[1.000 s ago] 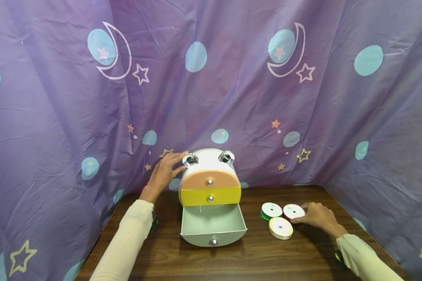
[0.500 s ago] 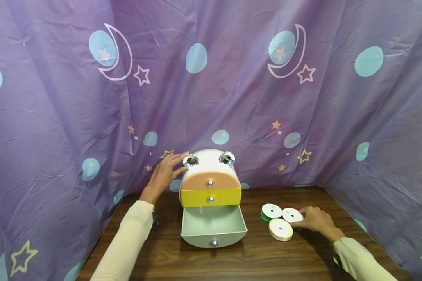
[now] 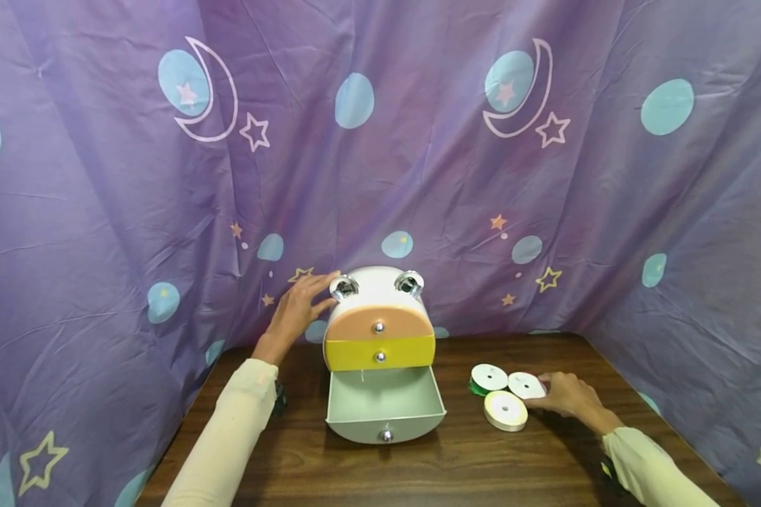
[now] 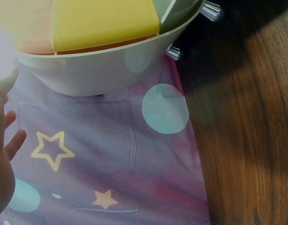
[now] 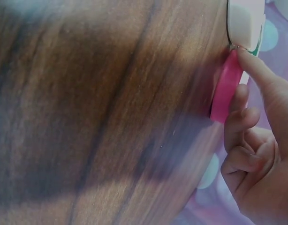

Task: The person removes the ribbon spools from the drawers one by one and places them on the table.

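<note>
A small round drawer cabinet point(image 3: 378, 310) stands at the back of the wooden table point(image 3: 456, 458). It has a peach top drawer, a yellow middle drawer and a pale green bottom drawer point(image 3: 383, 408) pulled out with nothing visible inside. My left hand point(image 3: 301, 306) rests with straight fingers against the cabinet's upper left side. In the left wrist view the cabinet point(image 4: 97, 70) shows with the left hand point(image 4: 3, 145) at the frame's edge. Three ribbon spools lie to the right: green point(image 3: 487, 378), pink point(image 3: 525, 385), cream point(image 3: 506, 410). My right hand point(image 3: 567, 396) holds the pink spool point(image 5: 226, 89) by its edge with curled fingers point(image 5: 249, 101).
A purple curtain point(image 3: 418, 176) printed with moons and stars closes in the table at the back and on both sides. The table's bare wood point(image 5: 102, 112) runs in front of the open drawer and the spools.
The pink spool, tilted with its red edge showing a second ago, now lies flatter beside the green one under my right hand. My left hand has stayed on the cabinet.
</note>
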A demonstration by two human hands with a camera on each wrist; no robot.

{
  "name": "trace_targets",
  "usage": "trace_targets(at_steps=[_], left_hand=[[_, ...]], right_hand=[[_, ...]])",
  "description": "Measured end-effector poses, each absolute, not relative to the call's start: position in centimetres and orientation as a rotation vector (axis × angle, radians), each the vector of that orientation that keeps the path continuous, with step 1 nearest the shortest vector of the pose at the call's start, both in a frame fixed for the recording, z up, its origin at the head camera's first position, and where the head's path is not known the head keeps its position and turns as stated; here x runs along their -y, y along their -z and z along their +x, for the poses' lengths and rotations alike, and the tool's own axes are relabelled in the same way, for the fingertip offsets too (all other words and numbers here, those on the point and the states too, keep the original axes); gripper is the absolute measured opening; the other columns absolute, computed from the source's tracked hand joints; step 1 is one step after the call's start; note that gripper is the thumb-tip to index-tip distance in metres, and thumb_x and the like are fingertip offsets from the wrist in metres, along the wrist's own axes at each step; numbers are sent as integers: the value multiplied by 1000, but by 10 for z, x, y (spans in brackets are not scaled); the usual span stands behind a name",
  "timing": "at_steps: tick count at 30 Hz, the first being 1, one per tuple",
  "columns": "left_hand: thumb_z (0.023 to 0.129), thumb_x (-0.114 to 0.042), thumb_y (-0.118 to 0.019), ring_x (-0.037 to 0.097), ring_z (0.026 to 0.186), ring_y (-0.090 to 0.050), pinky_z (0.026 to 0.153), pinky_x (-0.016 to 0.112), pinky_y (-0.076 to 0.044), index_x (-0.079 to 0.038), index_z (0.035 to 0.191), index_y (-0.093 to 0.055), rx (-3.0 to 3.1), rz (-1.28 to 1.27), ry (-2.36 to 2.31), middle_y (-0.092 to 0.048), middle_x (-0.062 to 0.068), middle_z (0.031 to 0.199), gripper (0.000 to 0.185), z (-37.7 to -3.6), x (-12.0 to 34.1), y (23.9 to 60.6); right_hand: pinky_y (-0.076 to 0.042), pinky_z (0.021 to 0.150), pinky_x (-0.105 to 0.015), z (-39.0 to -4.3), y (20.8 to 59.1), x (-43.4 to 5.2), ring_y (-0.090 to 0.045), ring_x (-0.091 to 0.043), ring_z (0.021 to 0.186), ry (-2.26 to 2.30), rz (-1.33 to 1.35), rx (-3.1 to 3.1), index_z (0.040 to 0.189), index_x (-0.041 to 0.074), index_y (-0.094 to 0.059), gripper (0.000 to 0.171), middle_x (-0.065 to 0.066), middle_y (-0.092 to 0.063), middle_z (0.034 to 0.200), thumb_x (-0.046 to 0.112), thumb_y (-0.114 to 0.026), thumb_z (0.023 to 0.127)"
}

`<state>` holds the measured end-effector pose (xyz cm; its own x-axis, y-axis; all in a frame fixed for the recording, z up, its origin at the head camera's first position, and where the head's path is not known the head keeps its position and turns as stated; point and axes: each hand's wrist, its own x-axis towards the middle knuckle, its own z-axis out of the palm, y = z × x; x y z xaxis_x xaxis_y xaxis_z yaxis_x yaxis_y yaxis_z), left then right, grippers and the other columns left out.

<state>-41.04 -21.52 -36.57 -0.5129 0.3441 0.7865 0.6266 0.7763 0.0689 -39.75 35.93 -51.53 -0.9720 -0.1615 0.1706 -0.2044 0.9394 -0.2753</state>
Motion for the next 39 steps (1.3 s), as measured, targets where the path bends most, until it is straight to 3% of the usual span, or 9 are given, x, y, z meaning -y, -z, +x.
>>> trace_targets(at_steps=[13,17,21,29,39], left_hand=[[87,-17,-85,41,126,-61,112,53,-49,-15,145,-63,2166,-721,458,-70,13,131,62,-411,216,363],[87,-18,-85,41,125,-61,110,52,-50,-16,145,-63,2184,-712,465,-70,13,131,62,-412,216,363],[87,-17,-85,40,126,-62,108,52,-52,-17,145,-63,2193,-706,474,-70,12,132,62,-411,216,364],[86,-17,-86,42,125,-62,108,53,-51,-16,144,-63,2176,-711,461,-70,12,131,63,-412,215,365],[85,-17,-86,41,125,-62,110,52,-50,-15,144,-64,2157,-716,463,-71,13,130,63,-413,215,366]], right_hand=[[-55,58,-50,-398,497,-359,-63,-25,72,-417,310,2976,133,-2,-67,99,-26,-73,102,65,-91,64],[-54,56,-47,-399,486,-357,-64,-19,70,-433,359,2951,133,-2,-66,88,-9,-75,86,54,-92,70],[-49,51,-41,-401,483,-355,-59,-12,64,-444,406,2885,134,1,-66,80,9,-65,69,50,-90,76],[-48,48,-35,-404,475,-344,-57,-6,59,-458,513,2730,135,10,-70,73,20,-60,62,55,-86,79],[-44,43,-27,-399,456,-307,-51,3,50,-412,701,2492,127,19,-76,64,28,-57,60,56,-88,76]])
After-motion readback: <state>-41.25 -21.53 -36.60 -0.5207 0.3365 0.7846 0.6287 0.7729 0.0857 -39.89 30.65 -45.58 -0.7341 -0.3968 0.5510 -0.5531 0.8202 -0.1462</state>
